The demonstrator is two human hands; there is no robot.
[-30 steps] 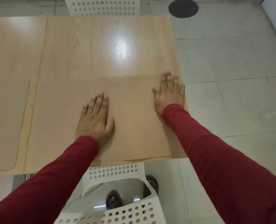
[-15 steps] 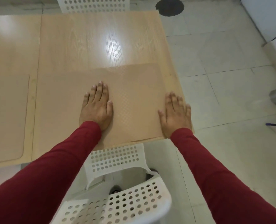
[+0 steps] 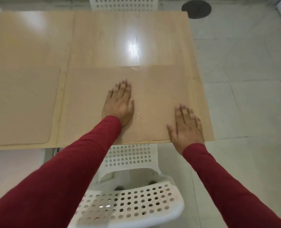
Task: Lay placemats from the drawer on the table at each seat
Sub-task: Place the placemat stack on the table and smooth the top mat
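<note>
both hands pressing a placemat flat at the near seat

the tan placemat (image 3: 153, 96) is lying flat on the light wood table (image 3: 128, 35), along the table's near edge and toward its right end. its textured surface is catching a little glare near its far edge. its near right corner is hidden under the right hand.

the left hand (image 3: 119, 102) is resting palm down near the middle of this placemat, fingers extended and close together, pointing away from the person. it is gripping nothing.

the right hand (image 3: 185, 127) is lying palm down at the placemat's near right corner, fingers extended and slightly spread, with the heel of the hand reaching the table edge. it is also gripping nothing. both arms are wearing dark red sleeves (image 3: 80, 170).

a second placemat (image 3: 21, 104) of the same colour is lying flat on the table to the left, just beside the first, with a narrow strip of bare table showing between them. its rounded near corner is sitting close to the table edge.

a white perforated chair (image 3: 129, 199) is standing directly below the near edge, partly tucked under the table. another white perforated chair (image 3: 123, 4) is showing at the far side. a dark round disc (image 3: 196, 8) is lying on the tiled floor (image 3: 243, 79) beyond the table's far right corner.
</note>
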